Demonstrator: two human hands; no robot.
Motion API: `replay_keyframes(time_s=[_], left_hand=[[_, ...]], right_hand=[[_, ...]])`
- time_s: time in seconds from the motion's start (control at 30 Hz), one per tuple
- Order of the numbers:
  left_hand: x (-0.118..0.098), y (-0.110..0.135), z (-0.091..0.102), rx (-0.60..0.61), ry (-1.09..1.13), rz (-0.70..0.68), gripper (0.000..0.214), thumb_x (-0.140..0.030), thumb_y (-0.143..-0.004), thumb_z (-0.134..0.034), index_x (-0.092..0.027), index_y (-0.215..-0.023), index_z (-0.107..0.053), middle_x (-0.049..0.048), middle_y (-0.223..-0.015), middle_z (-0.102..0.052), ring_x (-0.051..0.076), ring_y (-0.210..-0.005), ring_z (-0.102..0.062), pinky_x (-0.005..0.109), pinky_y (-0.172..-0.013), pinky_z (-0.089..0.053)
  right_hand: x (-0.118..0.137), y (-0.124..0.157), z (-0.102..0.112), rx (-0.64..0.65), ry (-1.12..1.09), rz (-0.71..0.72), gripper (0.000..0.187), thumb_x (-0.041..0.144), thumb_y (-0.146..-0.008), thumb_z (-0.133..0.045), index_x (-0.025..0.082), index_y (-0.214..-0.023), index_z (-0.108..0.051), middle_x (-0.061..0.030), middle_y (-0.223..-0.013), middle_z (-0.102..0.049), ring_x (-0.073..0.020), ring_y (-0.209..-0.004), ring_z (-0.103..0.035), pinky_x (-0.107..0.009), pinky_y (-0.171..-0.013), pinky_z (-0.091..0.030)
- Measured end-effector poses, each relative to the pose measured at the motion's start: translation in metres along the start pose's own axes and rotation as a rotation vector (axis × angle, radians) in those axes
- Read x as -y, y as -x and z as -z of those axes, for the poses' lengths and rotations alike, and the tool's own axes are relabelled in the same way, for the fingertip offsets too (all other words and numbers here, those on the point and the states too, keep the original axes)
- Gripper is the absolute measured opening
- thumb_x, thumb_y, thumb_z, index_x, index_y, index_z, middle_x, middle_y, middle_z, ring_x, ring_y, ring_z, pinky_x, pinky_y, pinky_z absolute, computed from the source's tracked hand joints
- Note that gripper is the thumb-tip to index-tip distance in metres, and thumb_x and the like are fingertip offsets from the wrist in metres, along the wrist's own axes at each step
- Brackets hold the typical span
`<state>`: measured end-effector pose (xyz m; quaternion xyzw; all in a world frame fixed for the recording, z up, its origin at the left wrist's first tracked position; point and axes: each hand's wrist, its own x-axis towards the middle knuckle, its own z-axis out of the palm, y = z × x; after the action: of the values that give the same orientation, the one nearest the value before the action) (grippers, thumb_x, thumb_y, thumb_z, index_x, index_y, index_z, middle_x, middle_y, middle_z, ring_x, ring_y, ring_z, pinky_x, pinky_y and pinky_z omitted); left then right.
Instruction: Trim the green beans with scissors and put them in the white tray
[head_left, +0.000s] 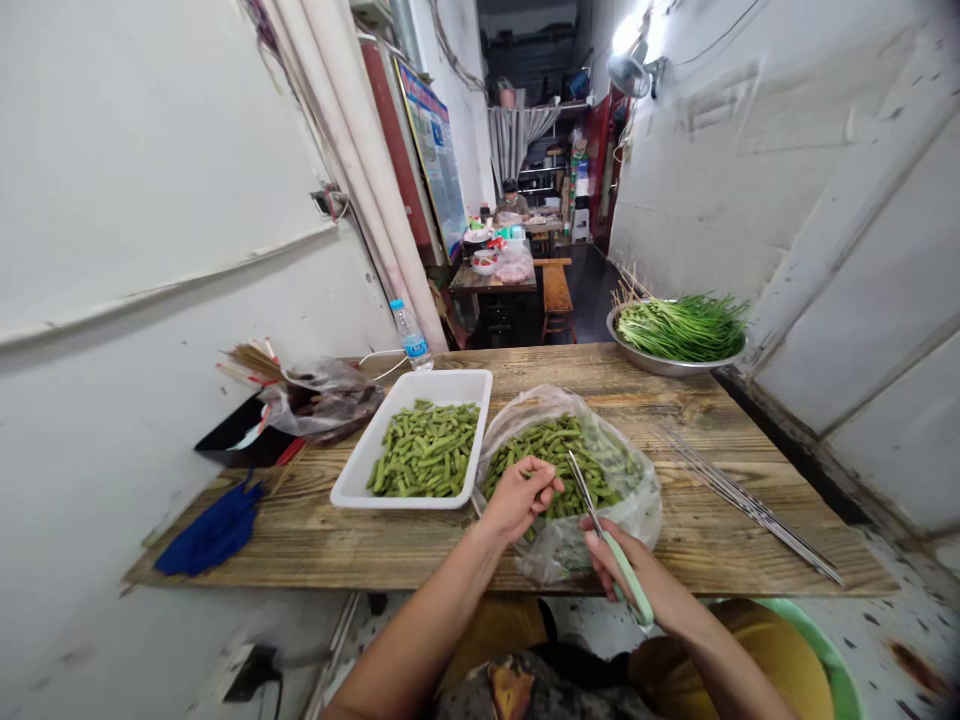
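green scissors [628, 578], right hand [652, 580], left hand [517, 498] touching beans [551, 450]

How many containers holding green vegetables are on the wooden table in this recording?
3. A white tray of cut green beans mid-table, a clear plastic bag of the same beans to its right, and a steel bowl of chives at the far right corner. None seems hidden.

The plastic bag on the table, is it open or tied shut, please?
The plastic bag is open: its top is spread wide, and the left hand is at the green beans inside.
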<state>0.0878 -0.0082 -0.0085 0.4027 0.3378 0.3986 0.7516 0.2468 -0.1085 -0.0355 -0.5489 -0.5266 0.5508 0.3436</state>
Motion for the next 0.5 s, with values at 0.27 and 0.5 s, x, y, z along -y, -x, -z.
replay_keyframes(time_s=[0.27,0.5], left_hand=[[0.015,0.008,-0.012,-0.037,-0.061,-0.053,0.03,-0.038,-0.071,-0.064,-0.016,-0.075,-0.044,-0.0009,-0.057,-0.06,0.002,-0.037,-0.036,0.014,-0.034,-0.018],[0.009,0.006,0.0,-0.11,-0.078,-0.11,0.029,-0.039,-0.072,-0.062,-0.017,-0.077,-0.044,-0.0012,-0.058,-0.059,0.003,-0.038,-0.036,0.015,-0.036,-0.018]], right_hand=[[0.006,-0.002,-0.006,0.01,0.009,0.057,0.037,0.055,-0.084,-0.045,0.019,-0.094,-0.051,0.009,-0.047,-0.04,-0.007,-0.037,-0.039,-0.017,-0.036,-0.035],[0.005,-0.004,-0.011,-0.066,-0.072,-0.105,0.048,0.064,-0.073,-0.05,0.019,-0.088,-0.051,0.0104,-0.042,-0.038,-0.0062,-0.027,-0.033,-0.017,-0.025,-0.03]])
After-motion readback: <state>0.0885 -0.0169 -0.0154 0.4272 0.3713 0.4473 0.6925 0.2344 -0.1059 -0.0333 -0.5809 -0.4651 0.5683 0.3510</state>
